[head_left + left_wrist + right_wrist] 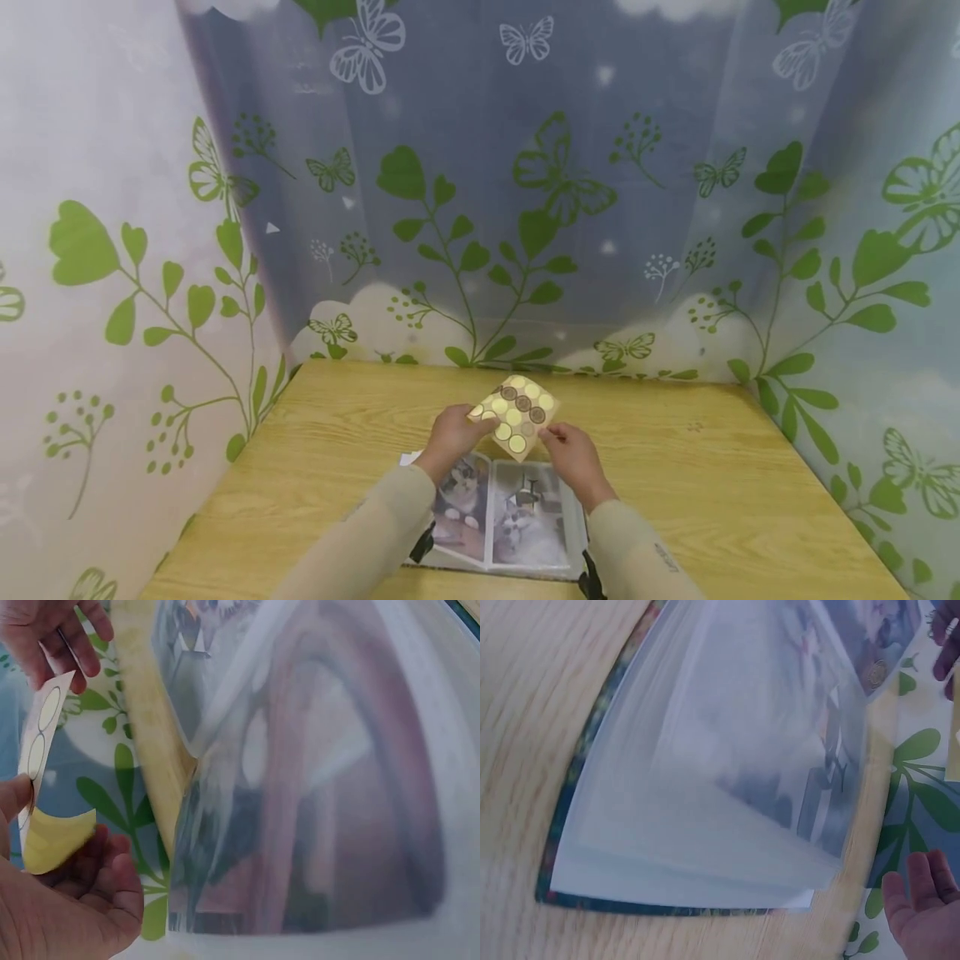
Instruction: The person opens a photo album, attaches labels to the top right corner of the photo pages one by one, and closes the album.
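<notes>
Raised above an open photo album (pixel 491 533) is a small sheet of round stickers (pixel 517 415), cream and brown circles on tan backing. My left hand (pixel 453 437) grips the sheet's left edge, thumb in front. In the left wrist view, the sheet's lower end curls between the thumb and fingers of that left hand (pixel 75 900). At the right edge of the sheet, my right hand (pixel 573 458) pinches with thumb and index finger. The other fingers of this right hand (pixel 926 907) extend loosely in the right wrist view. Cat photos fill both visible album pages.
The wooden table (pixel 675 467) bears the album near its front edge. Curtains (pixel 480 208) printed with leaves and butterflies stand behind it and on both sides. One round brown sticker (pixel 875 673) shows near a page corner.
</notes>
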`<move>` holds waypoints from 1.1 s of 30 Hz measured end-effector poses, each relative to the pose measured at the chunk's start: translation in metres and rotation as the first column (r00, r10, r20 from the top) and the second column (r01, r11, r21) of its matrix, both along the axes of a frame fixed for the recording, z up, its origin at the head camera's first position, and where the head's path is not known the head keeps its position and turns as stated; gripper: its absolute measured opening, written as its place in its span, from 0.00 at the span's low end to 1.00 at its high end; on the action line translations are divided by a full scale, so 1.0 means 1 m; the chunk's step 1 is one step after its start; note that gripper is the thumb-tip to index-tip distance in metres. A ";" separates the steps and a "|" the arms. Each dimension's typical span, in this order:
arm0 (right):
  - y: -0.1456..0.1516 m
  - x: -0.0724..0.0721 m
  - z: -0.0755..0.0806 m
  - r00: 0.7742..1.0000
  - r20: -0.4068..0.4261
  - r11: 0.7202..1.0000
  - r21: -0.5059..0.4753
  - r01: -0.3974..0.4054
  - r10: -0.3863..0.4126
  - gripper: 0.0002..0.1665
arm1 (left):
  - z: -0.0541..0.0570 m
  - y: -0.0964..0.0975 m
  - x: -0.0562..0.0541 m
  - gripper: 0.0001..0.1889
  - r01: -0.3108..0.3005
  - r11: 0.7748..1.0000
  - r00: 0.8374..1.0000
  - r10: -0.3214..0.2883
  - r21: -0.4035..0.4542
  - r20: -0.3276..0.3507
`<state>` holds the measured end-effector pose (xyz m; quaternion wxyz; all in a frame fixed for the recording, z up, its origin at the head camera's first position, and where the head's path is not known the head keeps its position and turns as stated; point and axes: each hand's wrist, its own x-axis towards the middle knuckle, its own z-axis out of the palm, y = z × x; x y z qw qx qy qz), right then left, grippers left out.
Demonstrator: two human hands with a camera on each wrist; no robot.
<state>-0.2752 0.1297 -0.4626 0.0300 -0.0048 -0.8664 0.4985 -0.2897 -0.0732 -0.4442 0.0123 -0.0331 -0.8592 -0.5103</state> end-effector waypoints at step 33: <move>-0.016 0.003 0.001 0.990 0.052 0.942 -0.304 0.140 -0.131 0.15 | -0.012 0.027 0.006 0.16 -0.047 0.973 0.997 0.031 0.224 0.077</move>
